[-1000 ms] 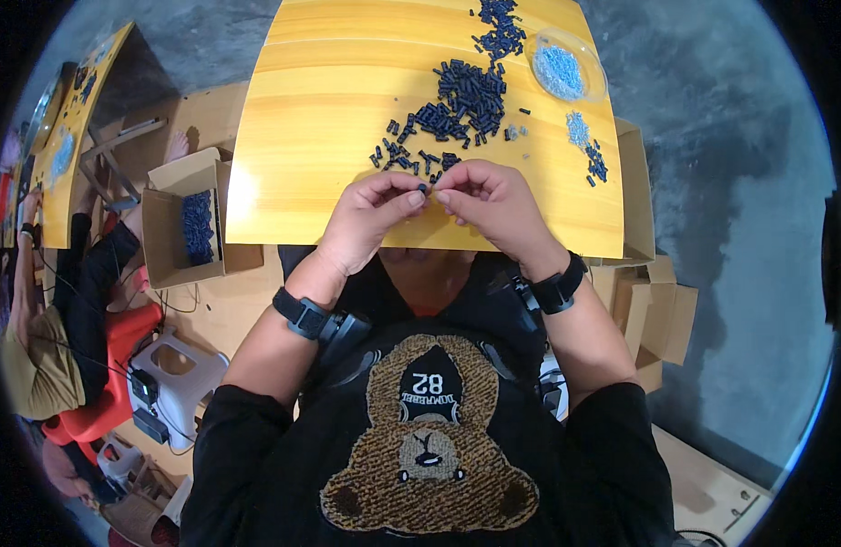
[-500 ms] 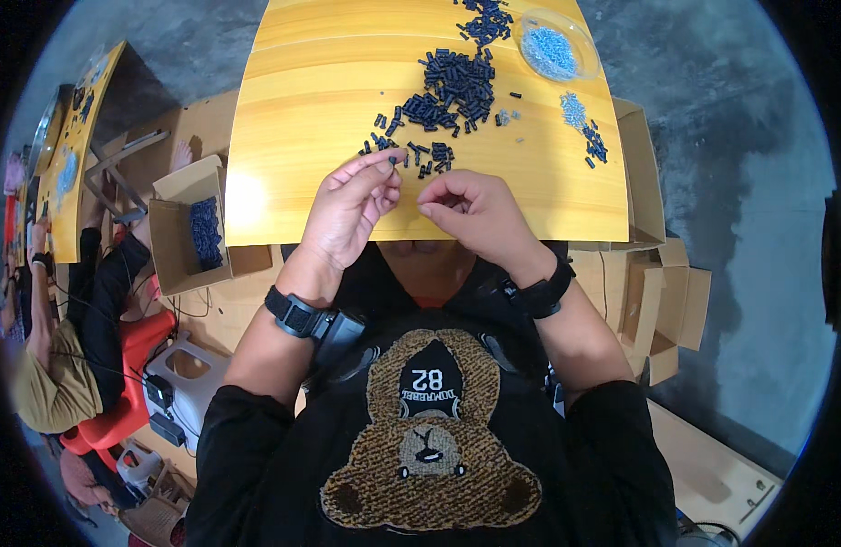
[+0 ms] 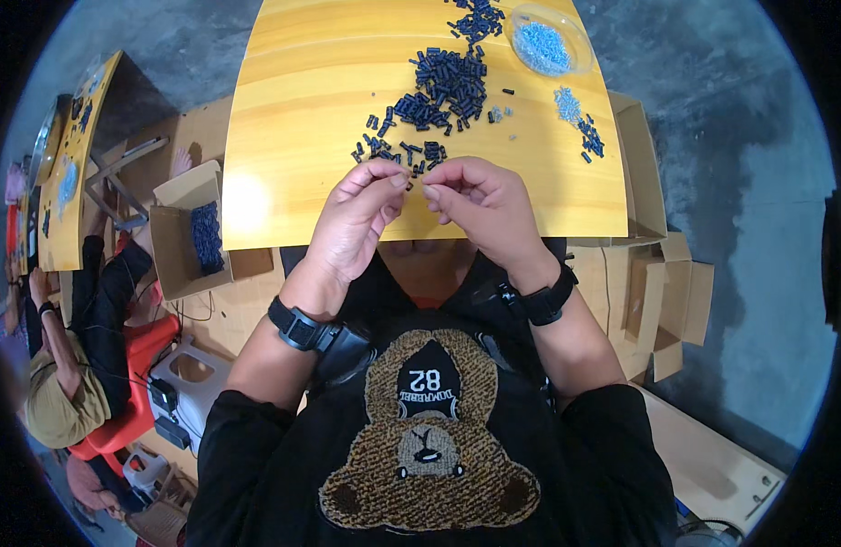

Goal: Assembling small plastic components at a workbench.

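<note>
Pinching our left hand (image 3: 356, 219) and right hand (image 3: 479, 205) closed on something too small to see, just before the pile of dark small parts (image 3: 443, 82) on the yellow table (image 3: 293, 118), we judged a slip could drop it into that pile.

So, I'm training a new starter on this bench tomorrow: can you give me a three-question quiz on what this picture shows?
1. True or false: the left hand and right hand meet fingertip to fingertip above the near edge of the yellow table.
2. Which holds the light blue pieces? A) clear dish B) cardboard box C) red stool
3. Fill in: the heap of dark small parts lies ___ the hands, farther up the table.

Key:
1. True
2. A
3. Beyond. Whether the fingers pinch a part is too small to tell.
</note>
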A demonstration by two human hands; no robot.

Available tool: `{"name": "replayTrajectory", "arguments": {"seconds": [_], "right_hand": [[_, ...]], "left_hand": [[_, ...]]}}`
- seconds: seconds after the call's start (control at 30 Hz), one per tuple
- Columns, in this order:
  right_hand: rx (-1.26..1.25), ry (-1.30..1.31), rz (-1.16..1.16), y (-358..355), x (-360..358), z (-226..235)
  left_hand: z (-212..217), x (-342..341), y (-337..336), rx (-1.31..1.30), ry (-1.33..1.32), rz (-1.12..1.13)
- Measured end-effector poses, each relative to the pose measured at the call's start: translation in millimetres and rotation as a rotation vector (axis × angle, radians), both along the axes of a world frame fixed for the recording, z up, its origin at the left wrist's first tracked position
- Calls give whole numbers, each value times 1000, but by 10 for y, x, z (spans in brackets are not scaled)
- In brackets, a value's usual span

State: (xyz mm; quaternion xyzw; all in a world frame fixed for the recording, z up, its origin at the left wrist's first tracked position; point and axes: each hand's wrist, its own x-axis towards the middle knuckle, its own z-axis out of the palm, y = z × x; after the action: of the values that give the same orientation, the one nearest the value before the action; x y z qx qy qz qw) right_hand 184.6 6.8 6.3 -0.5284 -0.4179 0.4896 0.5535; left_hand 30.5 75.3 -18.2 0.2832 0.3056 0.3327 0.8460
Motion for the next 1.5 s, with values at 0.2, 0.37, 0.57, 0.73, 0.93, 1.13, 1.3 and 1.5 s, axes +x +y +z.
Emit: {"name": "replayTrajectory", "arguments": {"seconds": [0.2,0.37,0.57,0.73,0.93,1.13,1.3,1.5], "right_hand": [[16,12,1,-23,-55,21],[29,41,-5,-18,-53,-11],[9,83,-19,-40,5,-74],[4,62,-38,-42,20,-61],[-78,1,-67,-59,82,-7],[-42,-50,-22,-80,46,2],[-21,-154,-20,-82,59,-61],[-6,-357,36,-73,97,10]], "left_hand": [[29,-32,-38,-55,-105,-54],[6,-18,-71,-34,-75,-54],[11,-9,-111,64,126,-132],[-1,4,-138,132,227,-141],[23,22,-146,270,316,-171],[28,25,-155,298,356,-209],[22,10,-165,303,362,-252],[31,-17,-185,329,362,-269]]}}
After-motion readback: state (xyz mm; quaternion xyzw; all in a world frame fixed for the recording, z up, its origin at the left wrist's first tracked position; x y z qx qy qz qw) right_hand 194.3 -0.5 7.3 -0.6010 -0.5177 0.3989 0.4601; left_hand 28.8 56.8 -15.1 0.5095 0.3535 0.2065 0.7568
